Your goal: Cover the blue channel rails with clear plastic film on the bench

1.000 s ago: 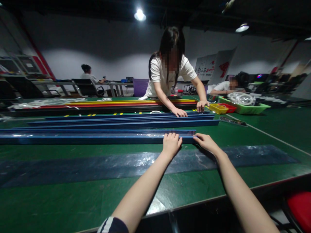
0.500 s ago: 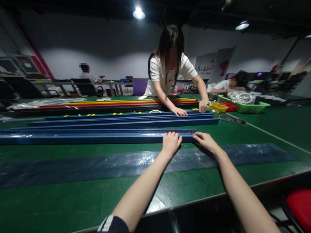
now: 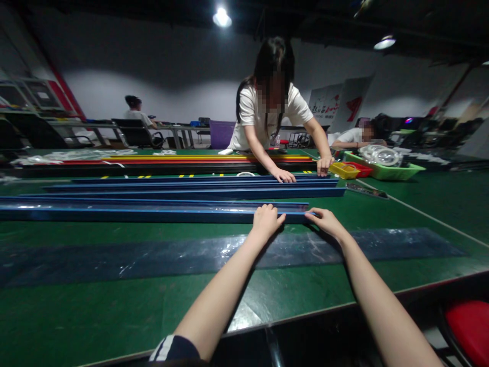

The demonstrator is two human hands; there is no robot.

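Observation:
A long blue channel profile [image 3: 153, 216] with raised side walls lies across the green table, its right end in front of me. My left hand [image 3: 266, 220] grips its near wall a little short of that end, fingers over the edge and thumb toward the right. At the very end, my right hand [image 3: 324, 222] pinches the corner of the channel between thumb and fingers. Whether a thin piece is also in that pinch, I cannot tell. Clear film shines inside the channel. Nearer to me, under my forearms, a flat transparent plastic strip [image 3: 160, 257] stretches across the table.
Across the table, a co-worker in a white shirt [image 3: 244, 104] presses both hands on further blue channels [image 3: 214, 192]. Behind lie yellow and red strips [image 3: 183, 160]. A green basket [image 3: 405, 172] and a yellow tray [image 3: 343, 171] stand at right; a red stool [image 3: 469, 326] is lower right.
My left hand has shifted slightly left along the channel. My right hand keeps its pinch at the end. The whole view has shifted a little.

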